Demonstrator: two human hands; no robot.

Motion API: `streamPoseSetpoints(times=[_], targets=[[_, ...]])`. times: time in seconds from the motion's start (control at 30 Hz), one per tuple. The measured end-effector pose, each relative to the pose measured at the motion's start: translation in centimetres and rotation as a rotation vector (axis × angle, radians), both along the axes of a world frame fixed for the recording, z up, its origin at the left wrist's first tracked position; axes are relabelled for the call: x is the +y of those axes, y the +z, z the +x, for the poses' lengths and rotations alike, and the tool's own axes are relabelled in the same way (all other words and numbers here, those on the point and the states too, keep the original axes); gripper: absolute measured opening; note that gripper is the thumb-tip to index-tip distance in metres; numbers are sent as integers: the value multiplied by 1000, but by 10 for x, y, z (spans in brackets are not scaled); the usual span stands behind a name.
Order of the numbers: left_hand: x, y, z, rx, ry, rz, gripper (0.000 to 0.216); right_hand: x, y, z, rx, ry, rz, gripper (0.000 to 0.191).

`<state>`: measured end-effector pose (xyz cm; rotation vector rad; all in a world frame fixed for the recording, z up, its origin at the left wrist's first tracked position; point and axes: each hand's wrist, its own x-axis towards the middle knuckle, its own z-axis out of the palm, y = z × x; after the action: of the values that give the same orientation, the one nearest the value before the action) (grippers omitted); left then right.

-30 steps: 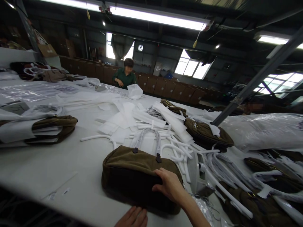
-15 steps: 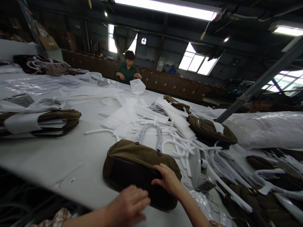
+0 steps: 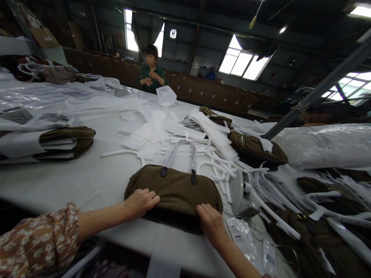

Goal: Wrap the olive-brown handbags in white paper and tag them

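An olive-brown handbag lies at the near side of the white table, its side panel facing me and its dark base toward the table's edge. Its handle, wrapped in clear plastic, points away from me and joins the bag at two dark leather tabs. My left hand grips the bag's lower left side with curled fingers. At the lower right, my right hand is closed on the same bag, fingertips pressed into the fabric. White foam tubes lie just beyond the bag.
White paper sheets spread across the middle. More olive bags lie to the right, and a paper-wrapped bag at left. A tape dispenser stands right of my bag. A co-worker in green stands across the table.
The handbag has turned so its side panel shows more and its dark base less. My left hand has come onto its left side; my right hand has moved lower. The co-worker's hands left the white sheet.
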<state>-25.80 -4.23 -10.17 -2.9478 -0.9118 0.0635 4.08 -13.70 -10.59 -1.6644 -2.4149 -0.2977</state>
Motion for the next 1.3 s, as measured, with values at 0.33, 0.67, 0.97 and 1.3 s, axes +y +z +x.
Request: streamPoseSetpoints(times=[0.33,0.67,0.97,1.3], targets=[[-13,-37,-13,-53,-71,47,78,-28,-25,10,-105,126,67,58],[-15,-34,-12,-12,-69,-123,91,21,17,-33,71,30,-231,54],[-6,18,35,-260,-142,-90,57,26,-5,-35,129,10,-473,59],[14,-37,27,-233,-299,-249,65,21,-15,-29,208,-29,-490,69]])
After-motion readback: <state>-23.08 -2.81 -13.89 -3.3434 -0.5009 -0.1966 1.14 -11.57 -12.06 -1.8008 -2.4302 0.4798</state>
